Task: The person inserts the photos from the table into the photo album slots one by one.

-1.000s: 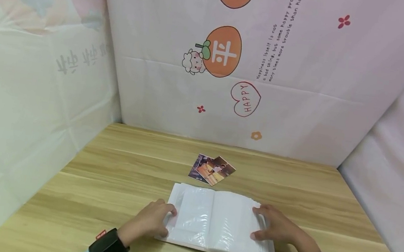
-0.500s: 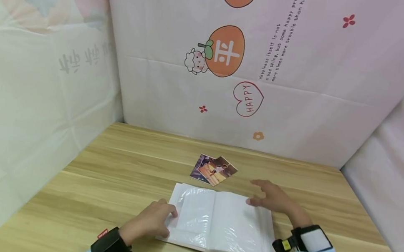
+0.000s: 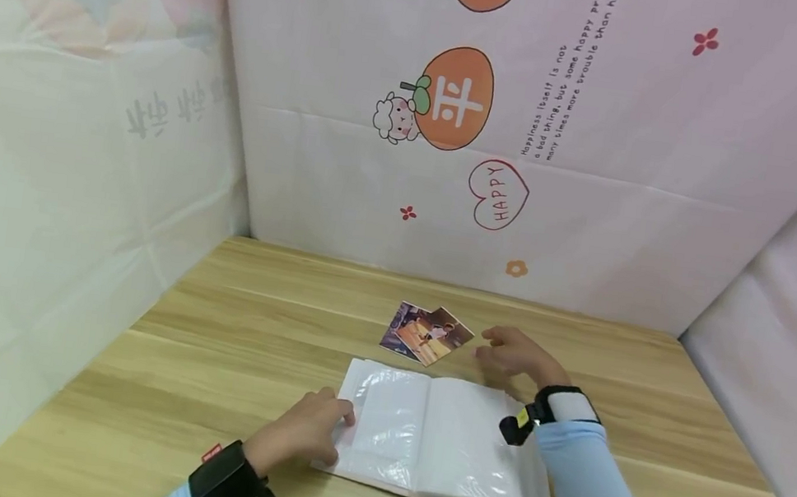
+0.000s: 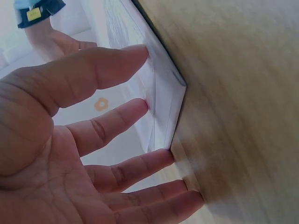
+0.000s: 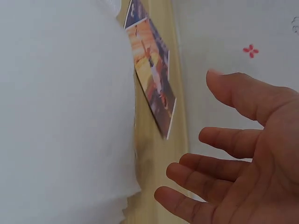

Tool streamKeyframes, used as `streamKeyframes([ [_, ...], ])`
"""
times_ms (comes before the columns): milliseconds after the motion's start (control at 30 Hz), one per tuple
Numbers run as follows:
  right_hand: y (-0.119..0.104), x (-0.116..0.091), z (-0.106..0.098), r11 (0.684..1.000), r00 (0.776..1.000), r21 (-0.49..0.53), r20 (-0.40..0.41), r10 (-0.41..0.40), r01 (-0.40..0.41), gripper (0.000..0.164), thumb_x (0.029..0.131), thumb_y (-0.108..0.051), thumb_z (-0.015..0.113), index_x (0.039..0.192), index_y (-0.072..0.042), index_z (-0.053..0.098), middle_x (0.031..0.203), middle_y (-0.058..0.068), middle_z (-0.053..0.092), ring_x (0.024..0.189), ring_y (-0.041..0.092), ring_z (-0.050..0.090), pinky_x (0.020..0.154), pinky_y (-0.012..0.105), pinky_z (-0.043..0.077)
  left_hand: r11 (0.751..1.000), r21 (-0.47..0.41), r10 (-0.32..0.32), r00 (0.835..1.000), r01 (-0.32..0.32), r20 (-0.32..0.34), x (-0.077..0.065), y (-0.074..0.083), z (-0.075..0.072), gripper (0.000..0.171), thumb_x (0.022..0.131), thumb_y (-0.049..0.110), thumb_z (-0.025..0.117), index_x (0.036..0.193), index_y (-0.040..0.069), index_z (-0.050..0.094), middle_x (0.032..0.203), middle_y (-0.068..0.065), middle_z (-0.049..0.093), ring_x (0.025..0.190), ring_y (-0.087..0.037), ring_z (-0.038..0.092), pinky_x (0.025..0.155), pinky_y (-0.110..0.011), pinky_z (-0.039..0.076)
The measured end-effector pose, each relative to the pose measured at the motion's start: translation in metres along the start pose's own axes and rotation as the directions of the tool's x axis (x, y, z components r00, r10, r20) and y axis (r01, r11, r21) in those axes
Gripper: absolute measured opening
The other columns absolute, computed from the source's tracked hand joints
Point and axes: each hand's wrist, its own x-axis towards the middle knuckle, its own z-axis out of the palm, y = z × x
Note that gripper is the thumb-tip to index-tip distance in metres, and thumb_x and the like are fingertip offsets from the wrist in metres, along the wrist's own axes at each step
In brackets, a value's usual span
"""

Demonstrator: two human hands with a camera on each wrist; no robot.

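Note:
A photo album (image 3: 458, 434) with white pages and clear plastic sleeves lies spread flat before me. My left hand (image 3: 305, 426) rests at its left edge; in the left wrist view the thumb and index fingertips touch the page and the other fingers (image 4: 140, 170) stretch past the corner. Beyond the album, two photos overlap: an orange-brown photo (image 3: 435, 337) on top, a darker purplish photo (image 3: 393, 339) partly hidden beneath. My right hand (image 3: 518, 354) is just right of the photos with nothing in its grasp, its fingers (image 5: 229, 142) spread and loosely bent in the right wrist view.
A wood-grain table (image 3: 246, 337) carries everything. White printed cloth (image 3: 332, 182) rises behind its back edge, and white cloth walls (image 3: 56, 240) stand at both sides. The right forearm's blue sleeve (image 3: 596, 488) passes over the album's right edge.
My right hand has let go of the album's right page edge and moved up and left, over the album's far edge, toward the photos. The left hand has stayed at the album's left edge.

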Motion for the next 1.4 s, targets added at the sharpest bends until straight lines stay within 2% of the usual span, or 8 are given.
streamKeyframes([
  [467, -0.01, 0.037, 0.015, 0.977, 0.977, 0.049, -0.047, 0.207, -0.205, 0.065, 0.088, -0.025, 0.06, 0.137, 0.006, 0.032, 0.138, 0.025, 0.033, 0.119, 0.042, 0.039, 0.087, 0.054, 0.04, 0.999, 0.016, -0.038, 0.999, 0.037, 0.018, 0.002, 0.002, 0.0, 0.043, 0.052, 0.004, 0.08, 0.091, 0.01, 0.063, 0.087, -0.005, 0.046, 0.08, -0.023, 0.044, 0.065, -0.034, 0.04],
  [667, -0.013, 0.047, 0.028, 0.991, 0.991, -0.009, -0.041, 0.13, -0.13, 0.058, 0.086, -0.019, 0.059, 0.137, 0.0, 0.039, 0.139, 0.023, 0.036, 0.124, 0.041, 0.034, 0.096, 0.056, 0.03, 0.999, 0.025, -0.046, 0.999, 0.045, 0.019, 0.001, -0.001, 0.001, 0.043, 0.052, 0.005, 0.081, 0.09, 0.01, 0.063, 0.087, -0.005, 0.046, 0.079, -0.023, 0.043, 0.065, -0.035, 0.04],
  [767, -0.01, 0.05, 0.031, 0.996, 0.996, 0.026, -0.031, 0.085, -0.084, 0.056, 0.084, -0.012, 0.059, 0.136, 0.0, 0.042, 0.136, 0.023, 0.04, 0.124, 0.04, 0.033, 0.099, 0.058, 0.023, 0.999, 0.015, -0.045, 0.999, 0.045, 0.019, 0.001, 0.0, 0.001, 0.043, 0.052, 0.004, 0.08, 0.091, 0.01, 0.063, 0.088, -0.004, 0.046, 0.079, -0.023, 0.043, 0.065, -0.034, 0.04],
  [900, -0.008, 0.056, 0.034, 0.994, 0.992, 0.043, -0.061, 0.107, -0.104, 0.063, 0.084, -0.012, 0.06, 0.139, 0.003, 0.034, 0.138, 0.025, 0.036, 0.126, 0.041, 0.03, 0.101, 0.057, 0.019, 0.999, 0.023, -0.042, 0.999, 0.042, 0.013, 0.003, 0.001, 0.001, 0.043, 0.052, 0.004, 0.08, 0.091, 0.01, 0.063, 0.087, -0.005, 0.046, 0.079, -0.022, 0.043, 0.064, -0.034, 0.04],
  [1000, -0.011, 0.06, 0.038, 0.988, 0.985, -0.063, -0.115, 0.13, -0.138, 0.069, 0.085, -0.017, 0.061, 0.14, 0.008, 0.029, 0.138, 0.028, 0.034, 0.124, 0.041, 0.034, 0.101, 0.053, 0.025, 0.999, 0.036, -0.038, 0.999, 0.037, 0.009, 0.003, 0.0, 0.001, 0.044, 0.052, 0.005, 0.081, 0.092, 0.01, 0.063, 0.087, -0.005, 0.046, 0.079, -0.023, 0.043, 0.064, -0.034, 0.04],
  [1133, -0.016, 0.064, 0.041, 0.968, 0.974, -0.187, -0.183, 0.132, -0.166, 0.049, 0.082, -0.017, 0.065, 0.122, 0.007, 0.049, 0.116, 0.023, 0.052, 0.099, 0.034, 0.048, 0.084, 0.043, 0.04, 0.999, 0.033, -0.035, 0.999, 0.034, 0.012, 0.003, 0.001, -0.001, 0.044, 0.053, 0.005, 0.081, 0.092, 0.009, 0.063, 0.087, -0.005, 0.046, 0.079, -0.022, 0.043, 0.064, -0.034, 0.04],
  [1233, -0.016, 0.065, 0.043, 0.955, 0.971, -0.25, -0.216, 0.105, -0.159, 0.029, 0.08, -0.015, 0.067, 0.103, 0.002, 0.063, 0.096, 0.015, 0.059, 0.081, 0.029, 0.049, 0.069, 0.038, 0.04, 0.999, 0.024, -0.038, 0.999, 0.037, 0.017, 0.002, 0.002, -0.002, 0.044, 0.053, 0.004, 0.081, 0.093, 0.009, 0.064, 0.088, -0.005, 0.046, 0.079, -0.022, 0.043, 0.064, -0.033, 0.04],
  [1400, -0.012, 0.066, 0.045, 0.936, 0.966, -0.324, -0.254, 0.054, -0.138, 0.024, 0.074, -0.014, 0.07, 0.092, 0.0, 0.07, 0.086, 0.013, 0.062, 0.072, 0.027, 0.048, 0.062, 0.036, 0.038, 0.999, 0.019, -0.044, 0.999, 0.044, 0.022, 0.002, 0.003, -0.002, 0.043, 0.054, 0.004, 0.081, 0.093, 0.009, 0.064, 0.087, -0.005, 0.045, 0.079, -0.022, 0.043, 0.064, -0.033, 0.04],
])
